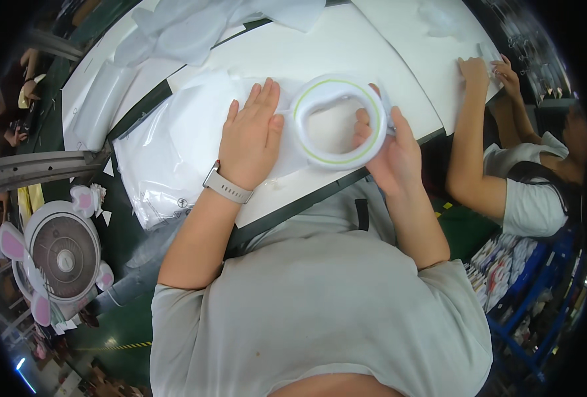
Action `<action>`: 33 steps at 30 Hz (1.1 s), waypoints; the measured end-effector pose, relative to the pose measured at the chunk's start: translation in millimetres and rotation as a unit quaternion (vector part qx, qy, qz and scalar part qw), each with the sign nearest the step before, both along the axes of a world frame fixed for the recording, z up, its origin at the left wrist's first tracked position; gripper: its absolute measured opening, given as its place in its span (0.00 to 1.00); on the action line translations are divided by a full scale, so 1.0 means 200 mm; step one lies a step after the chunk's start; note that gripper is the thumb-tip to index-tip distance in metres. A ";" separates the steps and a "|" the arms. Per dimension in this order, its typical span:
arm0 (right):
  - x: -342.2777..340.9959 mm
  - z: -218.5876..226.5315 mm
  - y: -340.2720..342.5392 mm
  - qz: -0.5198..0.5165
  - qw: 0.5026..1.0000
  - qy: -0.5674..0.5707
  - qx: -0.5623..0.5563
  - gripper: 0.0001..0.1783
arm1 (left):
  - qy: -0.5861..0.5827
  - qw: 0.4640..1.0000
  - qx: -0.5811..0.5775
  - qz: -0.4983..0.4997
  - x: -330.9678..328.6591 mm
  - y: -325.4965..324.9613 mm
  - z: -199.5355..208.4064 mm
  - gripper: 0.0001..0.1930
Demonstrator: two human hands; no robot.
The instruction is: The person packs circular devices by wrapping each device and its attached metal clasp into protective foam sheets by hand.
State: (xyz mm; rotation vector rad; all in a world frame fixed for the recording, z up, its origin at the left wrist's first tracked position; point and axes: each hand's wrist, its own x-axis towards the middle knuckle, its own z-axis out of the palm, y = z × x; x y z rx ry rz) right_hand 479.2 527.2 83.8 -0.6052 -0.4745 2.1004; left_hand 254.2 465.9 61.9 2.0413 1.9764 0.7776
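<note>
Head view, from where I stand: a round white ring with a thin green line, having no long axis, reaches leftward from the right hand, whose fingers hold its near edge; the left hand lies flat, fingers straight, beside a white packet in clear glossy plastic.

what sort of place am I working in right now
Likely a workshop or factory floor: there's a co-worker at the white worktop, a blue rack of piled items, and a striped line on the floor.
</note>
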 end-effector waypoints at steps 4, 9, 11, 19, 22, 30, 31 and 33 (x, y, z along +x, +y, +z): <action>-0.02 0.02 -0.03 0.038 0.997 0.030 -0.060 0.23 | -0.030 1.000 -0.002 0.001 0.00 0.00 0.01 0.25; -0.05 0.01 0.03 -0.024 0.998 -0.018 -0.051 0.22 | -0.051 0.999 0.004 -0.002 0.01 -0.01 0.03 0.26; -0.06 0.01 0.05 -0.066 0.995 -0.049 -0.047 0.22 | -0.057 0.998 0.002 -0.005 0.01 -0.01 0.02 0.27; 0.00 0.04 0.02 0.096 0.994 -0.020 -0.050 0.25 | -0.027 1.000 0.001 0.005 0.01 0.00 0.03 0.32; -0.07 0.02 0.04 0.076 0.996 -0.016 -0.035 0.26 | -0.009 1.000 -0.017 -0.018 0.01 0.00 0.03 0.33; -0.17 0.00 0.08 0.121 0.989 -0.039 0.079 0.29 | -0.061 0.991 0.058 -0.103 0.03 -0.05 0.27 0.31; -0.16 0.02 0.08 0.121 0.989 -0.038 0.078 0.29 | -0.074 0.989 0.077 -0.099 -0.02 -0.03 0.30 0.31; -0.16 0.04 0.07 0.194 0.968 -0.084 0.137 0.33 | -0.050 0.988 0.082 -0.117 -0.15 0.06 0.34 0.30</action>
